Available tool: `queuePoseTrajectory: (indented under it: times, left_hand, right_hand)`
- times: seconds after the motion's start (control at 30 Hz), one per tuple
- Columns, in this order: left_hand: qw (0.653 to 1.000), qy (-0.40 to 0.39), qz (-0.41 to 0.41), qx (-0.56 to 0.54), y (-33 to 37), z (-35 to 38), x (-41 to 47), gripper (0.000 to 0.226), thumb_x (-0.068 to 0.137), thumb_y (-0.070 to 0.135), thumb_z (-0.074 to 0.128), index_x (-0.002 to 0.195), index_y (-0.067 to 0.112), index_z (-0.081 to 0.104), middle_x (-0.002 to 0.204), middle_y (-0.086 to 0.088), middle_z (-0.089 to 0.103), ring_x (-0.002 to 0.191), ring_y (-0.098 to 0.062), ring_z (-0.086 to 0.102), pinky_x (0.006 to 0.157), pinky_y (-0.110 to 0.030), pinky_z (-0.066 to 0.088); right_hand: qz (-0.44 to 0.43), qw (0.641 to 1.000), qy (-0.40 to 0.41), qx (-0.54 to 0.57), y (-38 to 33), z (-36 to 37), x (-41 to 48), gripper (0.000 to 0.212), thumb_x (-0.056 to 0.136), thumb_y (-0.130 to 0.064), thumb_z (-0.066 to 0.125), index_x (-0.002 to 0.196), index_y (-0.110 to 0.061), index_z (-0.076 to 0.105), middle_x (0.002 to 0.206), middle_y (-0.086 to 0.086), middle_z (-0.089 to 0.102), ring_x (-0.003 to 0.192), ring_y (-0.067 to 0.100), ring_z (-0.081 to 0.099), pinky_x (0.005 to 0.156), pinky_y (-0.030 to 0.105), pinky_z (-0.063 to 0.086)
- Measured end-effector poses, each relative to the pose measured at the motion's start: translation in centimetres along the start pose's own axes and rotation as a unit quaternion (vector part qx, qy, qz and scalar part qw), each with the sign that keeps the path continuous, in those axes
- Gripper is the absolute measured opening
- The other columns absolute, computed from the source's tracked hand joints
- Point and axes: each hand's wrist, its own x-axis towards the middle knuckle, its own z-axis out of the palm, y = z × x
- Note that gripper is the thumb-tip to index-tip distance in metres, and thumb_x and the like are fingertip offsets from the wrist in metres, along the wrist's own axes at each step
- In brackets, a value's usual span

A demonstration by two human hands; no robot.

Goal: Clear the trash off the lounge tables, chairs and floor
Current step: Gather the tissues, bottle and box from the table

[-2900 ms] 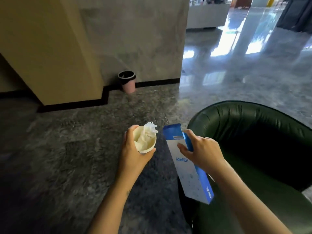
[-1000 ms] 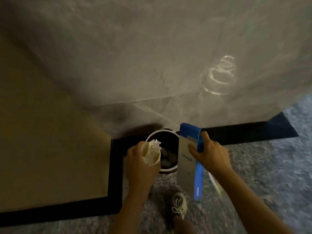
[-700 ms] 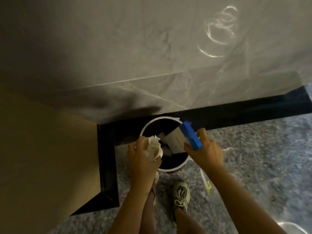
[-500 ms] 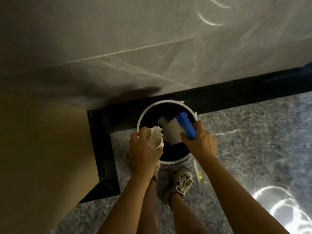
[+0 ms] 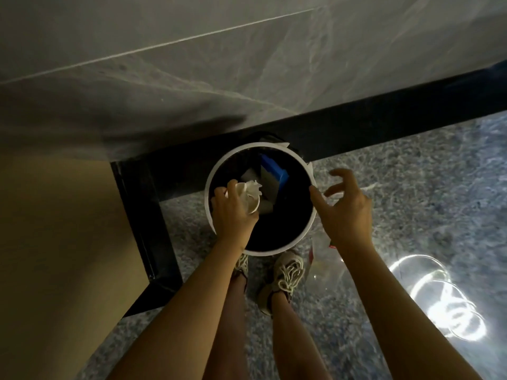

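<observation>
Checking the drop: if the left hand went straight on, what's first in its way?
Probably the blue box in the bin, just beyond the cup the left hand holds; depth unclear.

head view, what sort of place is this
Probably an indoor lobby or lounge corner: a small waste bin stands by a marble-look wall with black skirting, on polished speckled stone floor mirroring lights.

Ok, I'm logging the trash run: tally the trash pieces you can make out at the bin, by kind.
Blue-and-white box: 1, inside the bin.
Paper cup stuffed with tissue: 1, gripped by the left hand over the bin.
Pale scraps in the bin: too dark to count.
Total: 2 clear pieces.
</observation>
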Motion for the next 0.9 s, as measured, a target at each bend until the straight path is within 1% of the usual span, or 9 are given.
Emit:
queuePoseTrajectory:
  times: [0.13,0.27,0.43,0.5,0.57,0.67,0.73,0.83,0.9]
  left_hand:
    - [0.999,-0.036,-0.014,0.010,0.5,0.9,0.8,0.076,0.072,0.019,0.076,0.135,0.012,0.034,0.133,-0.016,0.036,0.120,-0.035,0.037,0.090,-0.038,0.040]
    - [0.999,-0.044,-0.023,0.011,0.5,0.7,0.6,0.072,0.076,0.016,0.072,0.137,0.011,0.033,0.139,-0.016,0.032,0.126,-0.033,0.034,0.098,-0.040,0.039]
    - [0.999,-0.028,-0.026,-0.020,-0.4,-0.6,-0.5,0.061,0.081,0.010,0.066,0.135,0.011,0.037,0.138,-0.012,0.034,0.124,-0.029,0.038,0.093,-0.036,0.045]
    - [0.999,-0.025,-0.025,-0.029,-1.0,-0.8,-0.9,0.058,0.082,0.009,0.065,0.134,0.010,0.039,0.137,-0.012,0.035,0.124,-0.029,0.038,0.092,-0.033,0.043]
    - [0.999,-0.025,-0.023,-0.034,-1.4,-0.8,-1.2,0.056,0.083,0.009,0.064,0.133,0.009,0.040,0.136,-0.012,0.035,0.125,-0.029,0.039,0.094,-0.031,0.042]
    - [0.999,-0.032,-0.020,-0.034,-1.9,-0.7,-1.8,0.055,0.084,0.011,0.063,0.133,0.011,0.040,0.136,-0.010,0.036,0.124,-0.028,0.039,0.094,-0.032,0.043]
    - [0.999,-0.036,-0.014,-0.032,-2.0,-0.7,-2.3,0.054,0.084,0.012,0.064,0.133,0.011,0.041,0.135,-0.010,0.037,0.124,-0.028,0.039,0.094,-0.033,0.043]
    - [0.998,-0.035,0.011,-0.042,-1.4,-1.4,-3.1,0.053,0.082,0.012,0.065,0.131,0.011,0.043,0.133,-0.010,0.040,0.123,-0.026,0.041,0.096,-0.033,0.042]
    - [0.997,-0.034,0.046,-0.042,-0.5,-2.3,-3.7,0.051,0.081,0.013,0.066,0.128,0.011,0.046,0.130,-0.010,0.043,0.122,-0.025,0.042,0.094,-0.030,0.041]
  right_hand:
    - [-0.006,0.994,0.072,0.077,-2.0,-2.0,1.3,0.039,0.081,-0.043,0.063,0.113,-0.026,0.048,0.080,-0.016,0.056,0.060,0.009,0.062,0.056,0.027,0.054]
    - [-0.016,0.982,0.111,0.150,-3.3,-1.4,2.1,0.029,0.083,-0.031,0.064,0.107,-0.026,0.050,0.079,-0.014,0.056,0.060,0.011,0.060,0.055,0.035,0.056]
    - [0.033,0.971,0.099,0.215,-2.8,3.3,2.8,0.019,0.087,-0.022,0.062,0.102,-0.024,0.052,0.076,-0.012,0.056,0.058,0.003,0.057,0.056,0.033,0.056]
    - [0.056,0.970,0.086,0.219,-1.8,5.7,2.8,0.014,0.088,-0.023,0.060,0.098,-0.027,0.050,0.073,-0.010,0.055,0.060,0.004,0.057,0.059,0.035,0.056]
    - [0.073,0.973,0.071,0.209,-0.8,7.8,2.6,0.012,0.089,-0.026,0.058,0.096,-0.031,0.049,0.076,-0.007,0.055,0.068,0.011,0.060,0.064,0.040,0.057]
    - [0.082,0.981,0.060,0.167,0.5,9.9,2.1,0.013,0.090,-0.027,0.057,0.101,-0.023,0.053,0.074,-0.013,0.053,0.066,0.001,0.056,0.069,0.040,0.055]
    - [0.074,0.987,0.039,0.139,0.9,10.5,1.5,0.018,0.089,-0.026,0.057,0.106,-0.019,0.054,0.080,-0.014,0.055,0.070,0.000,0.054,0.076,0.040,0.053]
    - [0.060,0.992,0.003,0.110,1.1,9.9,0.2,0.026,0.088,-0.024,0.058,0.111,-0.014,0.053,0.102,-0.001,0.063,0.095,0.019,0.059,0.093,0.040,0.044]
    - [0.046,0.994,-0.004,0.102,1.0,8.5,-0.6,0.028,0.088,-0.022,0.058,0.113,-0.010,0.053,0.108,0.004,0.064,0.102,0.024,0.058,0.096,0.039,0.041]
